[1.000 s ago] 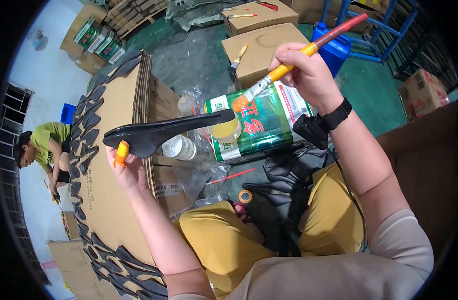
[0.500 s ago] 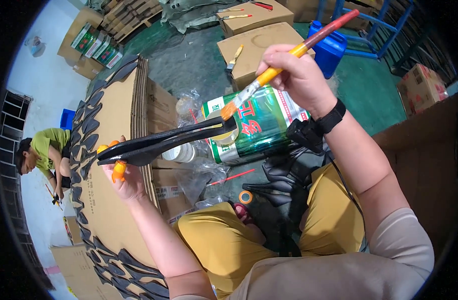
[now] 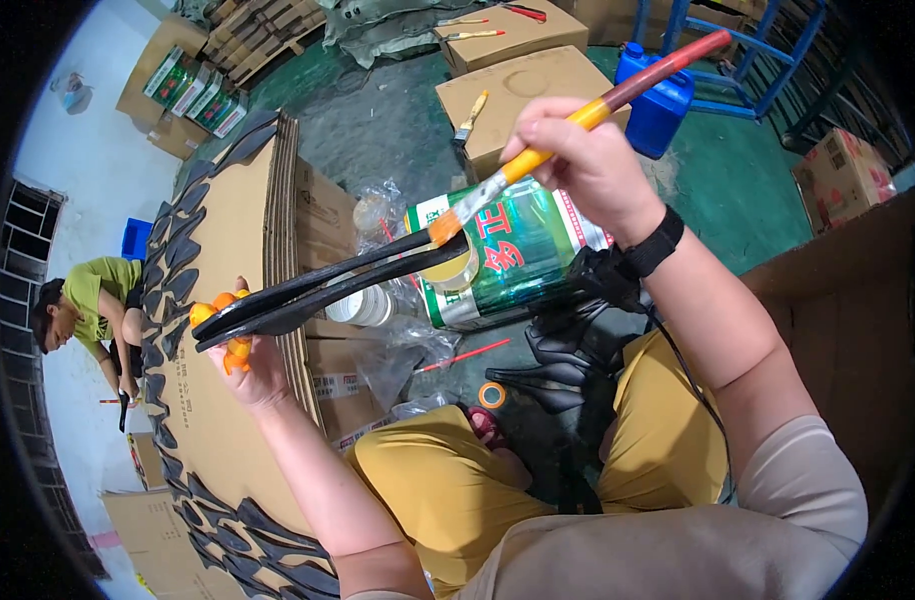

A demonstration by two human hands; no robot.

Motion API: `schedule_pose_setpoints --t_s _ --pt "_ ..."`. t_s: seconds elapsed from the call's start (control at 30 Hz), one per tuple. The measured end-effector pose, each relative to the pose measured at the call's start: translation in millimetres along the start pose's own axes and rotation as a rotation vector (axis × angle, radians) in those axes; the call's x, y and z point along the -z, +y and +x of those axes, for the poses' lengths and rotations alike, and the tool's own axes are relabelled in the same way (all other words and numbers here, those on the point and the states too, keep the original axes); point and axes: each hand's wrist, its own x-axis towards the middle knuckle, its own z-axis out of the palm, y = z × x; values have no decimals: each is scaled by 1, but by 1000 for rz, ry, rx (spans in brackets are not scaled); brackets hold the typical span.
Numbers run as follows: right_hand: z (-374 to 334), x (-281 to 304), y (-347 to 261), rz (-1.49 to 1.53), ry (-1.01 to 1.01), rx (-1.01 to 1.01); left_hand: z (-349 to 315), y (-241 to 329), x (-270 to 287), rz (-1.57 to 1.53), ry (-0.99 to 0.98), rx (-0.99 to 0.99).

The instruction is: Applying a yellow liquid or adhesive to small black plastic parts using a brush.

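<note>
A long black piece, shaped like two narrow strips joined into a fork, spans the space before me. My left hand grips its broad left end from below, with orange covers on several fingertips. In my right hand is a paintbrush with a yellow and dark red handle, pinched between thumb and fingers. Its orange bristles touch the upper strip near the far right tip. Behind that tip, a cup of yellowish liquid stands against a green tin.
Cardboard stacked at left bears rows of black pieces. More black pieces lie by my knees, near an orange tape roll. Boxes with brushes and a blue jerrycan stand beyond. A co-worker crouches far left.
The brush tip has shifted slightly left and down along the strip. The black piece has turned a little, showing a wider gap between its strips. The co-worker's hands have moved.
</note>
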Motion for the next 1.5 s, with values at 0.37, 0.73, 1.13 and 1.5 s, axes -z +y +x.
schedule_pose_setpoints --t_s 0.37,0.73,1.13,1.5 --pt "13 0 40 -234 -59 -50 -3 14 21 0 -31 -32" --pt "35 -24 127 -834 -282 -51 -4 25 -29 581 -198 -153" --pt "55 6 56 -220 -97 -269 -15 45 -90 966 -425 -343" --pt "46 -24 7 62 -368 -173 -23 48 -130 1046 -718 -373"
